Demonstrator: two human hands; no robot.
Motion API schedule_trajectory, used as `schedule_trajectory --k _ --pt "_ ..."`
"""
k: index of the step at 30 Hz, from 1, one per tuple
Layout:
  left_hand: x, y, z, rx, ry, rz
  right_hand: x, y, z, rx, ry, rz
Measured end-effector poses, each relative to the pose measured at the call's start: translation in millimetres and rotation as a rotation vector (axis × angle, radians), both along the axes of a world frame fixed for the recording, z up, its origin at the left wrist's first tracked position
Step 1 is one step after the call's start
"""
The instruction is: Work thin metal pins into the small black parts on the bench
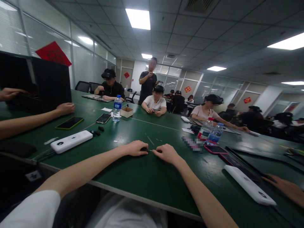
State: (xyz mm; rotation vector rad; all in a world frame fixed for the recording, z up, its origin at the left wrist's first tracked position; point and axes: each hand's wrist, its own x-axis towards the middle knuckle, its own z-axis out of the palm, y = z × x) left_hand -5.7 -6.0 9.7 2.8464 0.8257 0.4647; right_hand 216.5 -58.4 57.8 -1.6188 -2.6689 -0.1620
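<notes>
Above the green table (133, 171), close to its near edge, my two hands meet almost fingertip to fingertip. My left hand (136, 148) is closed around a small dark object (144, 148), whose kind I cannot make out. A thin, light, rod-like piece (150, 150) spans the narrow gap between the hands. My right hand (167, 154) is closed in a pinch at the other end of this piece. The fingers cover most of what they hold.
To the left lie a white power bank (71, 142) and a green-edged phone (70, 123). A water bottle (117, 109) stands beside a small box (126, 112). At right are bottles (215, 134), phones and another white power bank (249, 185). Co-workers' arms reach in from both sides.
</notes>
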Motion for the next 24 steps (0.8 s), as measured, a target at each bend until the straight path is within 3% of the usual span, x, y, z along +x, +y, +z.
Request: schedule_trajectory --k 24 --pt "0.4 -2.3 2.7 -0.013 -0.003 0.014 3.1 1.8 -2.6 0.018 -0.005 0.018"
